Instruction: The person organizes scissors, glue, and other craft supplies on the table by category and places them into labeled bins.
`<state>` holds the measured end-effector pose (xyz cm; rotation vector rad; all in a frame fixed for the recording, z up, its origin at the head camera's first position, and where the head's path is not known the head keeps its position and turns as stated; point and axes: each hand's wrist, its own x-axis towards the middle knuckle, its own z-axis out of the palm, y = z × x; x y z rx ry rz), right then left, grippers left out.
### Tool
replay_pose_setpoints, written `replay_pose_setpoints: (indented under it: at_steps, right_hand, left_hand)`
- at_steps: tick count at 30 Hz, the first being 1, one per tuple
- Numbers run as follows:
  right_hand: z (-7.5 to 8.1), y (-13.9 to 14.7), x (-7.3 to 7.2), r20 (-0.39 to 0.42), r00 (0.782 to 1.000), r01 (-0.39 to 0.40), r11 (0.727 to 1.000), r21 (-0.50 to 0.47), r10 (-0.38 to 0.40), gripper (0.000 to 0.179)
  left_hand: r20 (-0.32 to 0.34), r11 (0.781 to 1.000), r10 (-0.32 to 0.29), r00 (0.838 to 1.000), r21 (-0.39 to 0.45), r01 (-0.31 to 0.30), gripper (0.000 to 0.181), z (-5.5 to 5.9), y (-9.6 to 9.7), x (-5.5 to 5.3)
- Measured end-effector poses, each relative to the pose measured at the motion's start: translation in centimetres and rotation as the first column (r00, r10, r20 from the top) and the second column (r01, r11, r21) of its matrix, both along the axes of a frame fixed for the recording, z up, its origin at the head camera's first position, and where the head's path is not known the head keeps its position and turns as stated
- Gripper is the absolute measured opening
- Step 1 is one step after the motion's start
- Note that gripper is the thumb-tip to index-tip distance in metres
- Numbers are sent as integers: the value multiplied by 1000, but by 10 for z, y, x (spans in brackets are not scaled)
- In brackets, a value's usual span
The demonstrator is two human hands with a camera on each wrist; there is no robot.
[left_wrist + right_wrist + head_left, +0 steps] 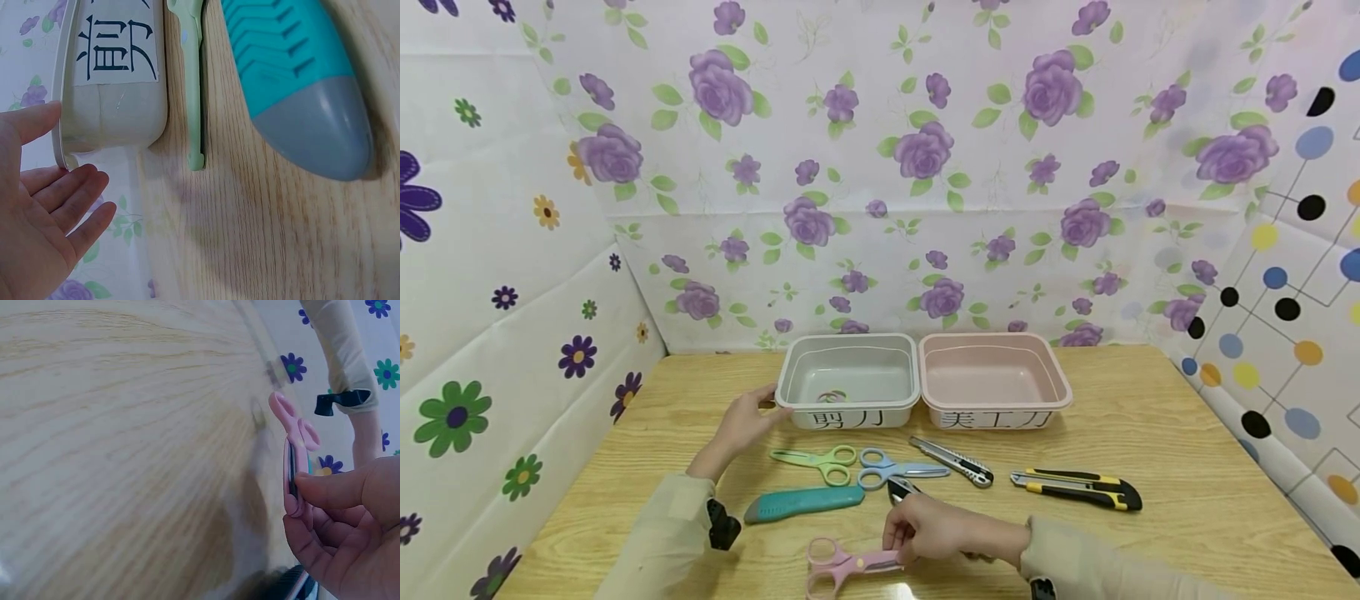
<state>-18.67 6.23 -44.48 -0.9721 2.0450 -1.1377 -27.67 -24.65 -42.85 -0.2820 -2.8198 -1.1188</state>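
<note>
Here, right hand pinches pink scissors well off grey bin's rim.

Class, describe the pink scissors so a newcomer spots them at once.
Over the near side of the wooden table, the right hand pinches the pink scissors by their blade end. Unlike the green scissors and blue scissors beyond, these are held.

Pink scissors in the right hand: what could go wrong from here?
The right hand pinches the pink scissors by the blade end, so a loose grip could let the handles swing or drop.
A dark cutter lies partly hidden by that hand; fingers might knock it.
The left hand touches the grey bin at its corner, so a nudge may shift it.
</note>
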Motion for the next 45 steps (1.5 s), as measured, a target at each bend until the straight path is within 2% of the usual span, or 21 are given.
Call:
replay_pose_setpoints:
  at_steps: [10, 17, 23, 29, 35, 45]
  right_hand:
    - [18, 5, -12, 13, 999, 43, 999, 12, -43, 13]
    - [28, 7, -25, 11, 998, 56, 998, -18, -55, 12]
    - [42, 9, -38, -30, 994, 104, 994, -16, -105, 14]
    - [53, 14, -52, -103, 990, 92, 996, -2, -91, 12]
    - [60, 18, -61, -82, 990, 117, 993, 10, -116, 12]
    - [74, 21, -77, -140, 979, 153, 988, 23, -148, 12]
  left_hand:
    - [-10, 1000, -3, 1000, 5, 3, 58, 2, 1, 1]
    - [-6, 1000, -9, 1000, -8, 9, 58, 1, 0, 2]
    - [-11, 1000, -14, 1000, -22, 14, 57, 3, -1, 1]
    - [-7, 1000, -9, 1000, -25, 9, 59, 4, -2, -1]
    - [7, 1000, 1, 1000, -14, -1, 59, 6, 1, 0]
    - [24, 1000, 19, 1000, -8, -19, 60, 7, 2, 1]
